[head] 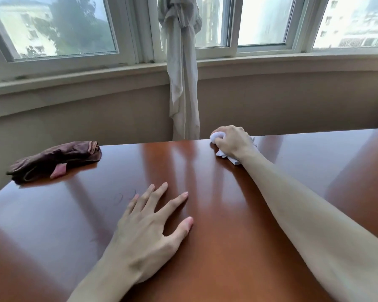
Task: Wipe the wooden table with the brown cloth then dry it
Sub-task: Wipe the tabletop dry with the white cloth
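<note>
A person dries a wooden table (216,214) by a window, the right hand (231,141) closed around a crumpled white tissue (218,136) pressed to the surface at the far edge. The brown cloth (55,159) lies bunched and untouched at the far left corner, well apart from both hands, which suggests the wiping step is done and the drying step is in hand. The right arm is stretched nearly straight across the table, knuckles up, wrist low. The left hand (148,232) lies open and flat near the middle, fingers spread, holding nothing, apparently bracing the reach. Judging by the faint ring marks just beyond the left fingertips, the next move calls for drawing the tissue back across the tabletop toward the body with steady downward pressure, covering the unwiped stretch.
</note>
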Demonstrator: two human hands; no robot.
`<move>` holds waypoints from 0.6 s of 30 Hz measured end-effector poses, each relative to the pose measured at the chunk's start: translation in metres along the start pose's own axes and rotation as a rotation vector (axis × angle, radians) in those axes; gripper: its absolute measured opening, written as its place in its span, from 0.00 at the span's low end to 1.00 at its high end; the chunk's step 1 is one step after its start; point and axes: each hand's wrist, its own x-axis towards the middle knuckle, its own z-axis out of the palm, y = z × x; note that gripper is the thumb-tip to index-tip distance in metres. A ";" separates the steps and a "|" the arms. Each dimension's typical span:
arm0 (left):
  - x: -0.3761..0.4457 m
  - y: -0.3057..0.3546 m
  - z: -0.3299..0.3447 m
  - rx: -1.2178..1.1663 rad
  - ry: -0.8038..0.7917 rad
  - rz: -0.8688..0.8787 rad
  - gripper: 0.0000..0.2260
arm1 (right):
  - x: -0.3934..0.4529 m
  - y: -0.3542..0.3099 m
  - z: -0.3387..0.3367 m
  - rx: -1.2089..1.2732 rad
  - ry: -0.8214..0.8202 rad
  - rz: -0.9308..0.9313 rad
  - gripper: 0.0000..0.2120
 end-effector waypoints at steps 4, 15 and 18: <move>0.002 -0.003 -0.001 0.001 -0.019 0.003 0.29 | -0.045 -0.009 -0.006 0.008 -0.029 -0.075 0.12; -0.001 0.002 -0.002 0.009 -0.043 0.003 0.38 | -0.343 -0.030 -0.075 0.046 -0.123 -0.374 0.14; -0.003 0.002 -0.002 0.029 -0.050 0.006 0.33 | -0.384 -0.028 -0.084 0.058 -0.120 -0.344 0.17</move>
